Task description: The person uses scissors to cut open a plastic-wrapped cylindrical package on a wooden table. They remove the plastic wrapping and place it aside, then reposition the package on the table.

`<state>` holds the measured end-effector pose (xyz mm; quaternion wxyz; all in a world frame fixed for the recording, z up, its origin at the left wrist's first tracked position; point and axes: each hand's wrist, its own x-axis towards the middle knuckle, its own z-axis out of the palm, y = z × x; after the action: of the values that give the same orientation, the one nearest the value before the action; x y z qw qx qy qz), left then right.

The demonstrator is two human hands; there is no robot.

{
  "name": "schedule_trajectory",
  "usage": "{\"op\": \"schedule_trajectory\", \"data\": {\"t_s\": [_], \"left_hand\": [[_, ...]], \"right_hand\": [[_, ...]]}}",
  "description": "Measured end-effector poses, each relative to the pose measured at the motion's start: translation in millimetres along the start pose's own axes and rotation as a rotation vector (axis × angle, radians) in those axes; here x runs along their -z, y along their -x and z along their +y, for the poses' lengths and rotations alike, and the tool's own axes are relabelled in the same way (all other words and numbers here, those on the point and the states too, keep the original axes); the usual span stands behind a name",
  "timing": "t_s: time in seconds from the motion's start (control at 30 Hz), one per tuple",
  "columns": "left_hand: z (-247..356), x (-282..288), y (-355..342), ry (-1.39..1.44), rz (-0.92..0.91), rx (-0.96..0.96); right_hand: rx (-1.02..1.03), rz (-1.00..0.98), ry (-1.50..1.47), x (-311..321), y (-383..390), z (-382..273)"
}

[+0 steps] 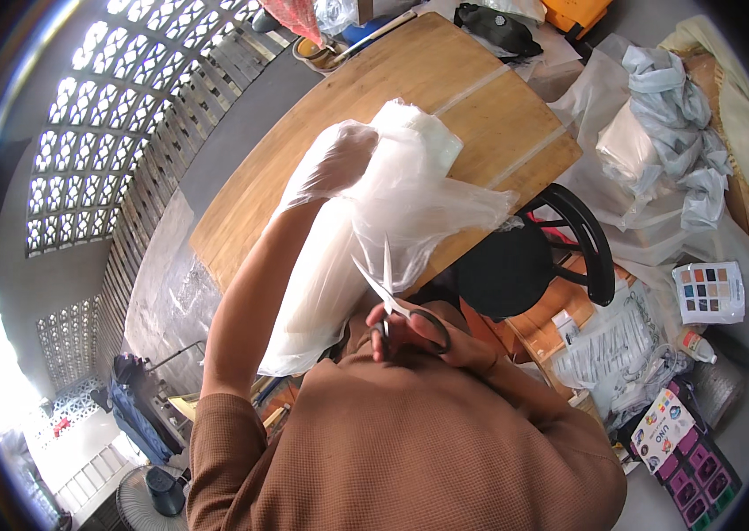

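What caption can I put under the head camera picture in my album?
Right hand holds open scissors; left hand shows through filmy white plastic on a wooden table.

- Reaches well forward with the left arm (259, 305), bent only slightly at the elbow, slanting inward from the shoulder to the wrist.
- Extends the left hand (348, 157) far ahead of the chest, visible only hazily, too veiled to tell how the fingers lie.
- Folds the right arm (511, 376) at the elbow, slanting inward across the front of the body.
- Holds the right hand (405, 333) close to the chest, near the midline, well apart from the left.
- Curls the right fingers (376, 315) in a closed grip, tips turned leftward.
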<state>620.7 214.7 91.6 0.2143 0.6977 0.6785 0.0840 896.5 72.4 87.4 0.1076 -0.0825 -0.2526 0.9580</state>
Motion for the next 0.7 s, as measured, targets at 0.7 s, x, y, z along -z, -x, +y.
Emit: {"op": "schedule_trajectory", "data": {"t_s": [0.7], "left_hand": [[-2,-3,-1,-0.06,0.09,0.063]], "right_hand": [[0.253,0.174,-0.401,-29,-46,8]]}}
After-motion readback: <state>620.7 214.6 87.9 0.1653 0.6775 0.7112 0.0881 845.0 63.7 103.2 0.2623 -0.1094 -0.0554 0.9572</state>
